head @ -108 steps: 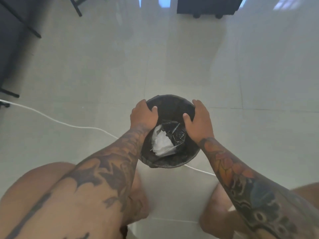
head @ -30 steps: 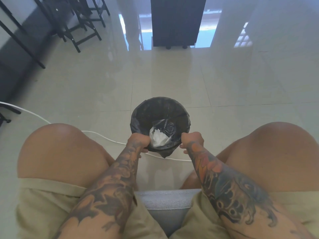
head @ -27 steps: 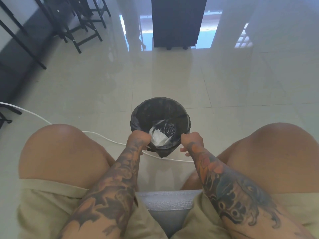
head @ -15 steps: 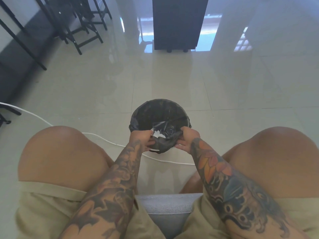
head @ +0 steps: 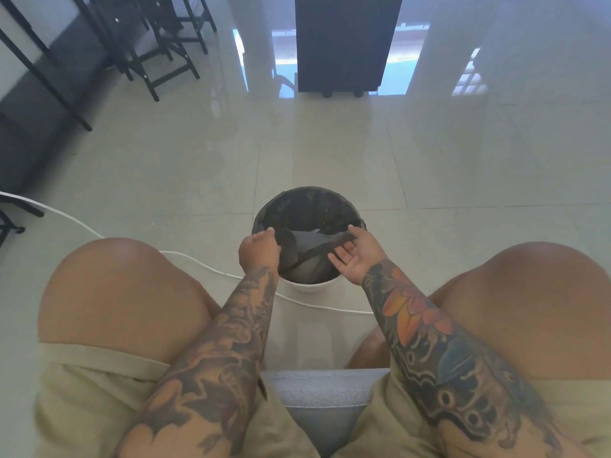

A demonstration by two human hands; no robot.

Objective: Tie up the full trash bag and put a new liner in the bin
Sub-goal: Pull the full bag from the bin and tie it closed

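Indoor room, home or office unclear. Glossy pale tiled floor (head: 165, 153); black-legged chairs (head: 158, 44) far left; dark cabinet on casters (head: 344, 41) far centre; grey cushioned seat (head: 324, 395) near.

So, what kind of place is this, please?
Probably an indoor room, perhaps an office or common area: a glossy tiled floor, black chairs at the far left, a dark cabinet on small feet, and a bin in front of a seated person.
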